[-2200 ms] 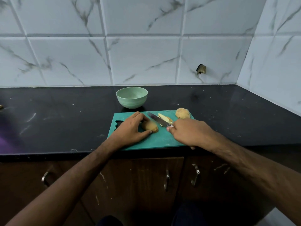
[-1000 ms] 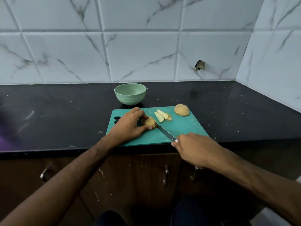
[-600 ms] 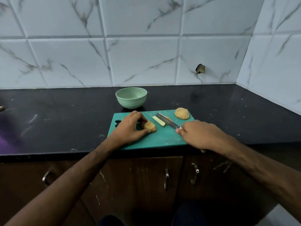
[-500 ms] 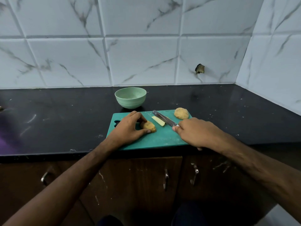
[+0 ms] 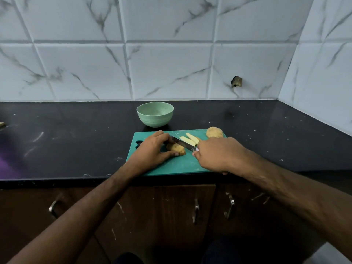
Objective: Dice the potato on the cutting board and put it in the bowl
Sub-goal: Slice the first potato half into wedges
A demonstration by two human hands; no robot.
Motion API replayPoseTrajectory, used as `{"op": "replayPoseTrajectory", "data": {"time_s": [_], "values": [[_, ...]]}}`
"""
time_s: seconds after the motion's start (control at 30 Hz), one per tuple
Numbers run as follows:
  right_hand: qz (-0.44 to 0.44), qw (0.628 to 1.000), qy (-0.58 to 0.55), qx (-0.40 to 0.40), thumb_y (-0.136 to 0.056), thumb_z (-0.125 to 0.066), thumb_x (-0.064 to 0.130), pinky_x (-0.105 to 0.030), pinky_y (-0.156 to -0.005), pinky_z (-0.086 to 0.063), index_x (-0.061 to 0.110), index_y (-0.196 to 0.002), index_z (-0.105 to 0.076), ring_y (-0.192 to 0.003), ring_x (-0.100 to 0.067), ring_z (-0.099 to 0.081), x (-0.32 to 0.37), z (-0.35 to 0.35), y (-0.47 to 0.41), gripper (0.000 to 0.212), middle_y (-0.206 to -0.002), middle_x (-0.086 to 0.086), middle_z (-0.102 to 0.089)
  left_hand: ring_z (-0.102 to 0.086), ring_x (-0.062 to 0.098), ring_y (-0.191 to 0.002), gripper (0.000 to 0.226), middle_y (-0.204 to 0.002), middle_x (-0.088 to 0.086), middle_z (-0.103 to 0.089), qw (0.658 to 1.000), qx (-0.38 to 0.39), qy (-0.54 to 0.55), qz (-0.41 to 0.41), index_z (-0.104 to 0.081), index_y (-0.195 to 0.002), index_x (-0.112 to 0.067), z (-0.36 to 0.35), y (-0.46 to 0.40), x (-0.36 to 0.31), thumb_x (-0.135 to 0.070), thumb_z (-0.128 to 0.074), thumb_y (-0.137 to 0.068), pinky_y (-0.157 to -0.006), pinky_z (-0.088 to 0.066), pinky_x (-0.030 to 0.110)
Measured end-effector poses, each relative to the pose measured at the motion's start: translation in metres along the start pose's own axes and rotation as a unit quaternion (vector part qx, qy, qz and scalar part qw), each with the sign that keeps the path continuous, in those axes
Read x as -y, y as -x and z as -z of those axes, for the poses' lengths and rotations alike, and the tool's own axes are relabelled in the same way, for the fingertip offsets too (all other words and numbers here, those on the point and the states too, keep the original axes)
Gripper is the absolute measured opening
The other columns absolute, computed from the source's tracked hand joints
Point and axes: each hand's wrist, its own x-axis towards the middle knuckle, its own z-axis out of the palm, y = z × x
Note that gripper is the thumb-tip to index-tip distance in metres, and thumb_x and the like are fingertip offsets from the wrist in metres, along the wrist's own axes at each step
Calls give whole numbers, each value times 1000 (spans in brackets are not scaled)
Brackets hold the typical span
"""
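While our left hand point(image 5: 152, 149) pinches the potato piece point(image 5: 176, 148) and our right hand point(image 5: 219, 155) grips the knife point(image 5: 182, 143), we slice strips; next, crosswise cuts toward dice.

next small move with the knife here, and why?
Probably press the knife down through the potato piece to take off another slice. The left hand grips that piece on the cutting board, the right hand holds the knife with its blade laid across it, and only a few slices lie cut.
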Motion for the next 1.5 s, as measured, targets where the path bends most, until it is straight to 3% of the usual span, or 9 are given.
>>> {"op": "replayPoseTrajectory", "data": {"time_s": [0.13, 0.3, 0.5, 0.63, 0.73, 0.87, 1.0, 1.23, 1.5], "values": [[13, 998, 57, -19, -108, -36, 34, -39, -72, -51, 18, -98, -50, -77, -15, -54, 9, -4, 1, 23, -79, 2, -49, -59, 5, -98, 44, -106, -11, -59, 1000, 1, 4, 3, -67, -108, -23, 0, -1, 0, -55, -75, -79, -87, -54, 35], [39, 994, 94, -37, -108, -39, 31, -37, -69, -52, 17, -113, -56, -78, -15, -56, 16, -15, 4, 22, -88, 1, -51, -59, 5, -95, 41, -102, -12, -60, 1000, -1, 2, 5, -68, -103, -23, 1, 0, -1, -55, -75, -79, -85, -54, 33], [54, 996, 71, -18, -109, -36, 37, -41, -79, -55, 19, -103, -53, -82, -15, -56, 8, -10, 0, 26, -80, 4, -44, -58, 3, -95, 40, -103, -14, -60, 1000, 2, -1, 6, -69, -105, -24, 2, -1, -1, -54, -76, -80, -84, -53, 26], [48, 998, 24, 16, -110, -30, 45, -35, -69, -46, 17, -98, -51, -69, -10, -49, -2, -4, -4, 37, -77, 4, -46, -58, 1, -95, 39, -102, -16, -60, 1000, 0, -2, 5, -70, -106, -23, 3, -1, -3, -52, -77, -80, -80, -47, 14], [34, 998, -29, 39, -109, -31, 46, -30, -58, -50, 15, -102, -57, -61, -11, -59, -6, -3, -6, 41, -82, -1, -58, -58, -1, -94, 37, -99, -19, -59, 1000, -2, 5, 3, -70, -106, -24, 3, -1, -3, -49, -79, -80, -77, -43, 7], [34, 998, -31, 35, -109, -35, 41, -34, -59, -54, 14, -93, -55, -68, -17, -69, 4, -9, -26, 38, -83, -3, -61, -61, 1, -93, 37, -100, -14, -64, 1000, -11, 13, -2, -72, -106, -22, 2, -2, -1, -46, -81, -79, -82, -52, 17], [22, 995, -82, 60, -107, -43, 27, -28, -45, -49, 12, -90, -54, -52, -17, -68, 10, -19, -52, 26, -85, -6, -63, -64, 3, -92, 37, -99, -12, -67, 1000, -16, 23, -8, -73, -104, -21, 2, -1, -1, -46, -82, -78, -85, -55, 26], [8, 988, -140, 71, -109, -35, 46, -29, -50, -50, 18, -92, -53, -50, -14, -66, -9, -35, 5, 37, -83, -4, -64, -63, 4, -93, 37, -99, -11, -65, 1000, -15, 14, -5, -72, -101, -20, 3, -1, -1, -47, -81, -78, -85, -57, 32], [21, 999, -34, -7, -109, -31, 47, -30, -55, -35, 23, -88, -49, -66, -9, -51, -15, -46, 36, 36, -76, 5, -51, -61, -1, -92, 36, -98, -12, -64, 1000, -8, 13, 0, -73, -102, -18, 4, 1, -4, -43, -83, -78, -83, -50, 14]]}}
